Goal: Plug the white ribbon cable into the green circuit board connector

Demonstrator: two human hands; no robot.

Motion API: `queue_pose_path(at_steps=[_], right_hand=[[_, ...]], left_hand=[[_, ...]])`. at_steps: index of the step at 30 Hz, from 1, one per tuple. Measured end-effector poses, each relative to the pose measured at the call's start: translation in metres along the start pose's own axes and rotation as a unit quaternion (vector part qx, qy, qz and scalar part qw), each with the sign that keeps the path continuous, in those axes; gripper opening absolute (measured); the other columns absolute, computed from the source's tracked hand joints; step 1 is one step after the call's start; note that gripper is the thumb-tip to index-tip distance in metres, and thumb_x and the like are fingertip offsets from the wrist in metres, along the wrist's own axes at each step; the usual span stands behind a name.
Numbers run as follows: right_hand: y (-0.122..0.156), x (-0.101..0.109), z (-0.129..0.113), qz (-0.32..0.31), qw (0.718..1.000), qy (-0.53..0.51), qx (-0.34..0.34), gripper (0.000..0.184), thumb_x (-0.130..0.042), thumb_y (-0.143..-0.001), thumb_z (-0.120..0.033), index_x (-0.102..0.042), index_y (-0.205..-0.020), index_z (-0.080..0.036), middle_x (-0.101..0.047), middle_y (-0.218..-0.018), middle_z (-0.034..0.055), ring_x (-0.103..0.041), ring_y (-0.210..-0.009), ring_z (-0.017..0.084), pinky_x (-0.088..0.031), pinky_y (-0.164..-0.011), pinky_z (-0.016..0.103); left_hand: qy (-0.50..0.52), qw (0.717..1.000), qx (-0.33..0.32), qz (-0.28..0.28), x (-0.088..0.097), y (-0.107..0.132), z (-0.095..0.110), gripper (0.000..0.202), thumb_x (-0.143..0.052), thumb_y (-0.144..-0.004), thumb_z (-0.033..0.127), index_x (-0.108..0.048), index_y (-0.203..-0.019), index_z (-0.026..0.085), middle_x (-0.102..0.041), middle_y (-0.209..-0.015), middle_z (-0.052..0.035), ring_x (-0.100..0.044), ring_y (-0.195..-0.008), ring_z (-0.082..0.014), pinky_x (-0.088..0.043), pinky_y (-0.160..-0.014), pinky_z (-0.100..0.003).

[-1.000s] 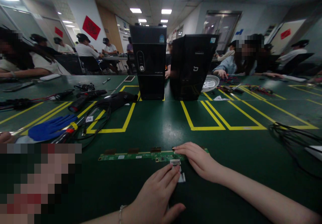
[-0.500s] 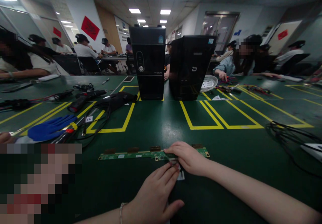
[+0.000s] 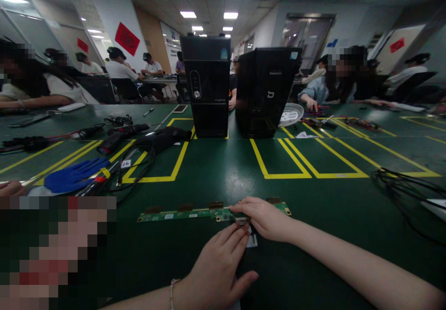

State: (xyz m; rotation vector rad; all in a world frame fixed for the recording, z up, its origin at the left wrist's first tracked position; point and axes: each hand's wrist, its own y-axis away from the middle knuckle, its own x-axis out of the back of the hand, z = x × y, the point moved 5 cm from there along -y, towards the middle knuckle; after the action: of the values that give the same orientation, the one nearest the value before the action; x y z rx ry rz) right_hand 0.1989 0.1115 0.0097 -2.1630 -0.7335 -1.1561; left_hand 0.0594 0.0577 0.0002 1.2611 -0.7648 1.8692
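A long, narrow green circuit board [image 3: 181,214] lies flat on the green table in front of me. My right hand [image 3: 266,218] rests on its right part with fingers curled down, pinching at a small connector by the board's near edge. My left hand [image 3: 216,266] lies flat just below, fingers stretched out and together, fingertips pressing a pale flat ribbon [image 3: 251,241] that leads to that connector.
Two black computer towers [image 3: 207,85] [image 3: 266,92] stand at mid-table. A blue glove [image 3: 75,175], tools and black cables [image 3: 139,154] lie to the left. More cables [image 3: 400,184] lie at the right. A white basket [image 3: 291,114] and seated people are beyond.
My right hand slid left along the board and curled from flat into a pinch at the connector. My left hand stayed put on the ribbon.
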Motion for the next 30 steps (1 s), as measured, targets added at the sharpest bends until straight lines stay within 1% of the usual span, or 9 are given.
queue_pose_path(at_steps=[4, 8, 16, 19, 22, 24, 27, 28, 30], right_hand=[[0.001, -0.003, 0.000, -0.013, 1.000, 0.012, -0.001, 0.048, -0.039, -0.086, -0.008, -0.049, -0.133, -0.010, -0.057, -0.120, 0.0146, -0.052, -0.112, 0.023, -0.048, -0.095, 0.038], [0.004, -0.006, 0.001, -0.022, 0.999, 0.024, -0.004, 0.049, -0.040, -0.087, -0.011, -0.046, -0.136, -0.011, -0.054, -0.126, 0.0156, -0.051, -0.116, 0.024, -0.047, -0.097, 0.041], [0.008, -0.006, 0.000, -0.031, 0.999, 0.020, 0.000, 0.050, -0.038, -0.087, -0.011, -0.045, -0.137, -0.012, -0.051, -0.131, 0.0139, -0.045, -0.124, 0.022, -0.043, -0.103, 0.040], [0.009, -0.006, 0.000, -0.034, 0.999, 0.012, -0.002, 0.051, -0.037, -0.087, -0.009, -0.044, -0.138, -0.013, -0.051, -0.134, 0.0123, -0.043, -0.126, 0.021, -0.041, -0.105, 0.039], [0.010, -0.006, 0.001, -0.036, 0.999, -0.004, -0.004, 0.054, -0.036, -0.086, -0.006, -0.042, -0.139, -0.013, -0.049, -0.137, 0.0113, -0.041, -0.128, 0.020, -0.039, -0.107, 0.039], [0.011, -0.006, 0.001, -0.038, 0.999, -0.013, 0.003, 0.054, -0.036, -0.086, -0.005, -0.041, -0.140, -0.014, -0.048, -0.139, 0.0103, -0.039, -0.130, 0.019, -0.037, -0.110, 0.040], [0.012, -0.007, -0.001, -0.042, 0.999, -0.018, 0.023, 0.055, -0.037, -0.086, -0.004, -0.041, -0.139, -0.015, -0.043, -0.143, 0.0083, -0.034, -0.134, 0.018, -0.032, -0.113, 0.041], [0.014, -0.005, -0.002, -0.038, 0.999, -0.017, 0.029, 0.055, -0.037, -0.085, -0.004, -0.041, -0.138, -0.016, -0.041, -0.145, 0.0082, -0.033, -0.135, 0.018, -0.031, -0.113, 0.042], [0.018, -0.001, -0.005, -0.018, 0.999, -0.010, 0.034, 0.053, -0.035, -0.085, -0.004, -0.043, -0.136, -0.015, -0.041, -0.144, 0.0095, -0.033, -0.135, 0.019, -0.034, -0.112, 0.043]], left_hand=[[-0.005, 1.000, 0.019, 0.008, -0.001, -0.002, 0.002, 0.062, -0.053, -0.094, 0.046, -0.044, -0.141, 0.007, -0.045, -0.145, -0.0155, -0.040, -0.133, -0.0331, -0.038, -0.107, -0.048], [0.004, 0.999, 0.044, 0.030, -0.001, -0.003, 0.002, 0.059, -0.051, -0.095, 0.049, -0.048, -0.138, 0.009, -0.050, -0.142, -0.0140, -0.044, -0.129, -0.0330, -0.038, -0.107, -0.049], [0.024, 0.998, 0.056, 0.025, 0.001, -0.003, 0.001, 0.054, -0.052, -0.095, 0.045, -0.049, -0.138, 0.012, -0.051, -0.141, -0.0104, -0.043, -0.130, -0.0310, -0.037, -0.107, -0.048], [0.031, 0.998, 0.041, 0.030, 0.003, -0.002, -0.001, 0.051, -0.055, -0.095, 0.038, -0.048, -0.138, 0.013, -0.051, -0.141, -0.0097, -0.043, -0.129, -0.0302, -0.037, -0.108, -0.048], [0.043, 0.998, 0.006, 0.046, 0.010, -0.001, -0.005, 0.043, -0.051, -0.096, 0.022, -0.048, -0.138, 0.016, -0.052, -0.139, -0.0074, -0.044, -0.128, -0.0260, -0.039, -0.108, -0.045], [0.054, 0.996, -0.006, 0.071, 0.016, 0.001, -0.010, 0.041, -0.046, -0.096, 0.014, -0.048, -0.137, 0.019, -0.054, -0.137, -0.0057, -0.044, -0.127, -0.0227, -0.039, -0.108, -0.042], [0.057, 0.994, -0.010, 0.093, 0.023, 0.006, -0.012, 0.040, -0.045, -0.095, 0.011, -0.051, -0.133, 0.020, -0.055, -0.135, -0.0051, -0.047, -0.125, -0.0206, -0.039, -0.107, -0.040], [0.051, 0.994, -0.015, 0.091, 0.023, 0.007, -0.011, 0.039, -0.045, -0.094, 0.010, -0.051, -0.132, 0.019, -0.055, -0.135, -0.0056, -0.048, -0.124, -0.0207, -0.040, -0.107, -0.040], [0.027, 0.997, -0.038, 0.066, 0.021, 0.010, -0.003, 0.040, -0.046, -0.093, 0.010, -0.051, -0.132, 0.016, -0.056, -0.136, -0.0078, -0.049, -0.124, -0.0220, -0.041, -0.106, -0.040]])
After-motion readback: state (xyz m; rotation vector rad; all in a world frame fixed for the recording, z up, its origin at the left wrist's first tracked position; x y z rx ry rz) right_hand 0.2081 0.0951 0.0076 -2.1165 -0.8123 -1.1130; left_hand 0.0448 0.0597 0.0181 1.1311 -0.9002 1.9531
